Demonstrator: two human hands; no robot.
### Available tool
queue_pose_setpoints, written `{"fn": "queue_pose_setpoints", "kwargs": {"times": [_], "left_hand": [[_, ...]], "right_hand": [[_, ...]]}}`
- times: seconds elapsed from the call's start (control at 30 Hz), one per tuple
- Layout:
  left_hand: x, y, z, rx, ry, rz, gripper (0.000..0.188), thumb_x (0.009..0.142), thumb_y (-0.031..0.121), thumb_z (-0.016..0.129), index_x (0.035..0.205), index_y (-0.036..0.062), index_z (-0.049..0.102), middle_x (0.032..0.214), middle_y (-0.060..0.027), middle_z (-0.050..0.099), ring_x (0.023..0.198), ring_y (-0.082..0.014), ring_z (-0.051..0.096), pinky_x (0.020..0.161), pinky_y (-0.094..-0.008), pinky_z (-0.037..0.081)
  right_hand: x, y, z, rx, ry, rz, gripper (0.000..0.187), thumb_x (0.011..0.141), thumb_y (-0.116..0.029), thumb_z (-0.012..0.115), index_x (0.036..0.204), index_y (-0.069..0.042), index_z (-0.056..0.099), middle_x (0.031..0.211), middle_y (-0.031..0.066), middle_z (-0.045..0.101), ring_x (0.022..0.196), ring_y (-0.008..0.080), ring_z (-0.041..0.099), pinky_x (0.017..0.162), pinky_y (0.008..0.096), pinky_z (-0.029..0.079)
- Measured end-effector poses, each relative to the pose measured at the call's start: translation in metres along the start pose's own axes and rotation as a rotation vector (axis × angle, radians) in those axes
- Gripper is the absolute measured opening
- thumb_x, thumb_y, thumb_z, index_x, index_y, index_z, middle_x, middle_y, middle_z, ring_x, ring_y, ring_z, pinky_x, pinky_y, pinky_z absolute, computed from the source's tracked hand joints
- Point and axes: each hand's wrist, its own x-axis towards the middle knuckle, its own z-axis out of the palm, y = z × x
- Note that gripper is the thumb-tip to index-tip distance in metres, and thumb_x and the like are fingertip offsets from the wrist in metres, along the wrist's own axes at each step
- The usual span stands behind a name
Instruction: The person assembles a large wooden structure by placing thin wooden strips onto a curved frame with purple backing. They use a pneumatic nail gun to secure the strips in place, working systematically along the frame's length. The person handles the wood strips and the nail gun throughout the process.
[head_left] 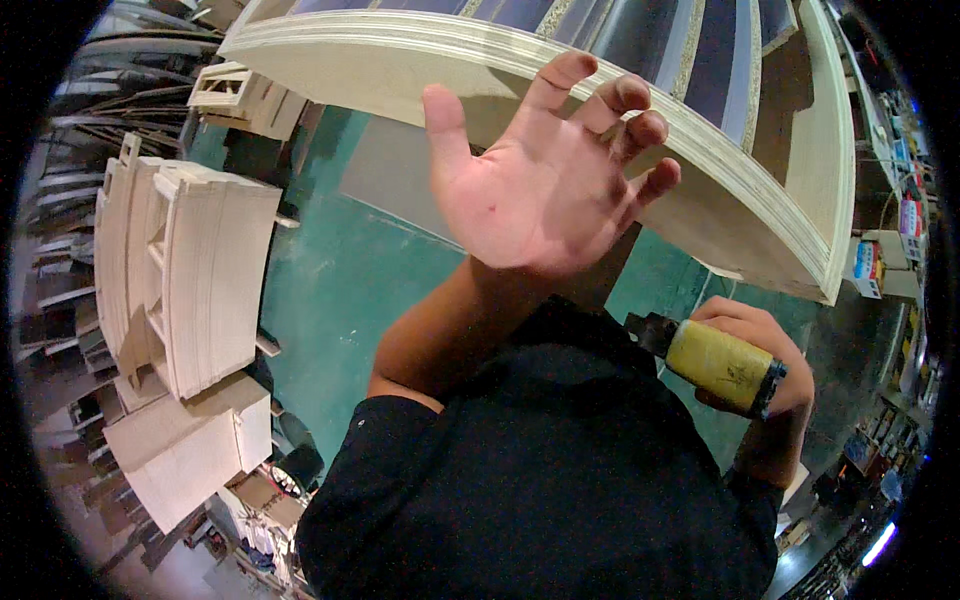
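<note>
My left hand (545,190) is raised with its palm turned up to the camera. Its thumb stands apart and the fingers are spread and slightly curled, holding nothing. Behind the fingers lies the near edge of a large pale plywood frame (420,50), and I cannot tell whether they touch it. Down at my right side, my right hand (765,340) is wrapped around a yellow handheld power tool (718,367) with a dark head and a dark end cap. The dark head points left, toward my body. Part of the grip is hidden by the tool.
Inside the frame run dark panels (640,40) and chipboard strips. To the left stand stacked pale wooden frames (215,280) and a wooden box (195,450) on the green floor (325,290). Small cartons (868,265) are at the right, beyond the frame's corner.
</note>
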Motion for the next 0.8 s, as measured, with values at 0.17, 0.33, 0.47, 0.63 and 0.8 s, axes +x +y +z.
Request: {"fn": "queue_pose_setpoints", "kwargs": {"times": [0.17,0.33,0.47,0.63,0.8], "left_hand": [[-0.002,-0.021,-0.014,0.099,-0.134,0.052,0.073,0.1,0.07,0.034,0.13,0.0085,0.058,0.089,-0.0051,0.052,0.085,-0.0206,0.051,0.092,-0.0452,0.039],[-0.014,-0.039,-0.016,0.364,-0.006,0.127,0.048,0.111,0.045,0.034,0.113,0.0073,0.063,0.053,0.0044,0.037,0.045,-0.0101,0.035,0.065,-0.0327,0.04],[-0.032,-0.051,-0.019,0.948,0.304,0.24,0.037,0.11,0.036,0.044,0.107,0.0031,0.062,0.052,0.0019,0.038,0.04,-0.0102,0.034,0.056,-0.0335,0.048],[-0.06,-0.046,-0.036,0.971,0.401,0.226,0.027,0.106,0.026,0.054,0.1,0.0004,0.061,0.064,-0.0007,0.05,0.041,-0.0115,0.043,0.064,-0.0365,0.059],[-0.063,-0.033,-0.047,1.938,0.236,0.468,0.014,0.097,0.012,0.061,0.089,0.0008,0.064,0.069,-0.0055,0.058,0.06,-0.0161,0.057,0.068,-0.0333,0.053]], "right_hand": [[-0.025,0.032,0.002,0.044,-0.033,0.062,0.058,0.069,-0.032,0.08,0.115,0.001,0.066,0.11,0.0191,0.065,0.104,0.037,0.064,0.09,0.0414,0.051],[-0.038,0.065,0.012,0.098,-0.005,-0.076,0.052,0.068,-0.023,0.076,0.113,0.0,0.066,0.112,0.0187,0.066,0.105,0.0381,0.064,0.092,0.0429,0.05],[-0.043,0.08,0.012,0.043,-0.015,-0.156,0.052,0.068,-0.019,0.072,0.116,0.001,0.064,0.115,0.0201,0.065,0.11,0.0389,0.063,0.096,0.0444,0.049],[-0.051,0.106,0.012,0.132,0.017,-0.159,0.042,0.082,-0.009,0.081,0.119,0.001,0.064,0.113,0.016,0.067,0.104,0.0288,0.065,0.089,0.0383,0.052],[-0.055,0.113,0.014,0.178,0.045,-0.021,0.042,0.084,-0.01,0.08,0.121,0.0,0.063,0.112,0.0128,0.067,0.101,0.0191,0.063,0.087,0.0345,0.052]]}}
